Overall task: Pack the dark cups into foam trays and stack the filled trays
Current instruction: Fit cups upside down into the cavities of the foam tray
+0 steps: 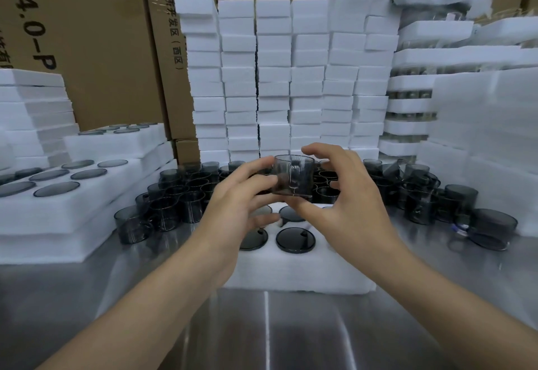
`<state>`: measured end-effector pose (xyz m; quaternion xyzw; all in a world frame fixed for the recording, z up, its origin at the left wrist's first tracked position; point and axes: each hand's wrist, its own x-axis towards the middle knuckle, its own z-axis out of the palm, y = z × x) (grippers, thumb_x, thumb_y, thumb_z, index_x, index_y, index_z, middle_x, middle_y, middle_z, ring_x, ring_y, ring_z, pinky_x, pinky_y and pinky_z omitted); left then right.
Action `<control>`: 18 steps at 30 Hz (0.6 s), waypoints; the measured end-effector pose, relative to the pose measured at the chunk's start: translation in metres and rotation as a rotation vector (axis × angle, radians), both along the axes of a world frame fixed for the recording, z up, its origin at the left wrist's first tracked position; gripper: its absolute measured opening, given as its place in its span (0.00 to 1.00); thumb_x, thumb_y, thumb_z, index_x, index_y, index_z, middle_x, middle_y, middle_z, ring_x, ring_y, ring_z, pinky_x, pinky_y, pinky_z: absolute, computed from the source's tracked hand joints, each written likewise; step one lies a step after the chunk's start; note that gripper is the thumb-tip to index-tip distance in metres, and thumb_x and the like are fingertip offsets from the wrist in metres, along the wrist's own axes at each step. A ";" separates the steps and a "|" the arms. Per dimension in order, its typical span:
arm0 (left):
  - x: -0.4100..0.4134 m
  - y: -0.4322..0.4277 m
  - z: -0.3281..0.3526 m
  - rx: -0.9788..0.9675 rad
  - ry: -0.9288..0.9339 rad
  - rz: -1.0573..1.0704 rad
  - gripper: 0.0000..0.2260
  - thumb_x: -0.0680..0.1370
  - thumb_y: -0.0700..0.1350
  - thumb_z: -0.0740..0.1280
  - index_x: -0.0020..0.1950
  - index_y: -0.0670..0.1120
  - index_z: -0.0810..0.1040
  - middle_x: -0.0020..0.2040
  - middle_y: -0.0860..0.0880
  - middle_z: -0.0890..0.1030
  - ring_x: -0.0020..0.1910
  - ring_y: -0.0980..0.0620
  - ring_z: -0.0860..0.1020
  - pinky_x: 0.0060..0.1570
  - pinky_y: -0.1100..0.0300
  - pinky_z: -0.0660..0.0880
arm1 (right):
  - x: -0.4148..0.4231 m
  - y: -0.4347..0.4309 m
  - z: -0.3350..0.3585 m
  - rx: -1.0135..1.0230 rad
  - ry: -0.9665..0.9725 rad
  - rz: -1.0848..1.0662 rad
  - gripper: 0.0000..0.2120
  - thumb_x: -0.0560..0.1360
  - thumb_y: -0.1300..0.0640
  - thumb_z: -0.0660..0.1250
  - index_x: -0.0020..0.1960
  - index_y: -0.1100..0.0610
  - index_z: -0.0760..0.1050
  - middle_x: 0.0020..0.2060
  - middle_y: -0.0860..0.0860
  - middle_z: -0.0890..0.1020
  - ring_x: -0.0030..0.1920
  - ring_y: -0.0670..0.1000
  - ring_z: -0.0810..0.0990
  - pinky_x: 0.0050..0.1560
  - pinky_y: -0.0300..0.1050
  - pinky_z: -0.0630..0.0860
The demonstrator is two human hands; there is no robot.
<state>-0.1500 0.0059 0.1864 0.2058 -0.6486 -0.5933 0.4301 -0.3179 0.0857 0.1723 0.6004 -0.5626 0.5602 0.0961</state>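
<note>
Hold the dark cup [292,176] as now: in the air over the far part of the foam tray [291,273], just in front of the loose cups [180,192] crowded on the steel table [262,326]. Trust the pinch of the left hand [241,192], with thumb on the near wall and fingers at the left of the rim. Do not count on the right hand [346,195]: spread wide round the right side, thumb close under the base, but impossible to tell whether really pressing.

Before lowering, look at the seated cups [294,240] in the near pockets, showing as flat dark discs about level with the foam. Turn the held one the same way, handle included. Probably best to choose a free pocket first, with the pockets under both hands mostly hidden. Then lower straight, not tilted, and press gently down to the level of the others. Avoid squeezing the thin wall. Leave the filled trays [87,195] at left alone until this tray full.
</note>
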 end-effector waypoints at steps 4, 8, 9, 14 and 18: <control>0.001 0.000 0.001 -0.011 -0.015 0.081 0.13 0.82 0.48 0.71 0.66 0.58 0.83 0.57 0.53 0.88 0.57 0.55 0.87 0.53 0.53 0.79 | -0.002 0.002 0.000 0.006 0.037 -0.025 0.35 0.68 0.57 0.83 0.69 0.39 0.74 0.63 0.36 0.74 0.68 0.46 0.74 0.69 0.47 0.74; 0.001 0.001 0.000 -0.025 -0.037 0.082 0.14 0.79 0.52 0.75 0.64 0.60 0.84 0.57 0.53 0.88 0.57 0.56 0.86 0.50 0.56 0.78 | -0.003 0.001 0.000 0.002 0.059 -0.023 0.31 0.68 0.56 0.83 0.66 0.40 0.76 0.60 0.36 0.76 0.64 0.43 0.77 0.64 0.41 0.74; 0.001 0.001 0.000 -0.017 -0.040 0.065 0.16 0.77 0.54 0.75 0.65 0.60 0.83 0.57 0.53 0.88 0.58 0.56 0.86 0.49 0.57 0.79 | -0.003 0.001 0.000 0.005 0.055 -0.011 0.30 0.68 0.56 0.83 0.65 0.40 0.76 0.59 0.37 0.77 0.62 0.42 0.78 0.62 0.39 0.74; -0.001 0.002 0.000 0.025 -0.011 0.015 0.20 0.75 0.52 0.73 0.68 0.55 0.81 0.56 0.53 0.89 0.55 0.54 0.87 0.50 0.54 0.81 | -0.004 0.001 0.002 0.023 0.078 -0.016 0.30 0.68 0.54 0.84 0.64 0.40 0.75 0.56 0.38 0.79 0.59 0.41 0.79 0.58 0.36 0.74; 0.000 0.000 0.000 0.032 0.045 0.066 0.21 0.71 0.53 0.72 0.64 0.53 0.83 0.55 0.51 0.89 0.55 0.54 0.87 0.47 0.57 0.83 | -0.007 0.002 0.003 0.020 0.136 -0.106 0.28 0.68 0.52 0.83 0.63 0.40 0.75 0.57 0.38 0.77 0.60 0.44 0.77 0.60 0.47 0.76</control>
